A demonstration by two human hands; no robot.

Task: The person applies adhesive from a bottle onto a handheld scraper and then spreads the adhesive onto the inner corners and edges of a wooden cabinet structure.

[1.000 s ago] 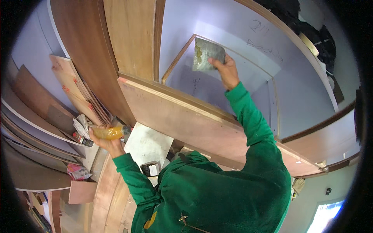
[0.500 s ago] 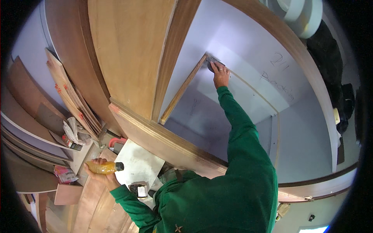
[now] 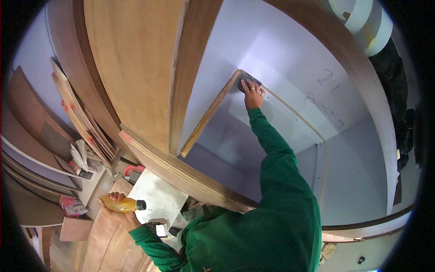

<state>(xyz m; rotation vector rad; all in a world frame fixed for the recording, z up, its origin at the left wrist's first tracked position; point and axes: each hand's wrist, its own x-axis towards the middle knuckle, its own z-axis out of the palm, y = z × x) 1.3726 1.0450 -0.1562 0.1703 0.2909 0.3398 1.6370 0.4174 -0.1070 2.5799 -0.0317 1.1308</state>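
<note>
Right hand (image 3: 253, 93): I see it far up, fingers pressed on a dark pad (image 3: 244, 81) at the wooden strip's (image 3: 210, 113) corner on the pale panel (image 3: 281, 68).
Left hand (image 3: 115, 211): near left, closed around a yellow bottle (image 3: 121, 204), well apart from the pad.

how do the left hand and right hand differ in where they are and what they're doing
The left hand is held low beside the body, wrapped around a yellow bottle with a dark cap. The right hand is stretched far out, pressing a dark pad flat against the corner of a pale panel. Both come out of green sleeves.
</note>
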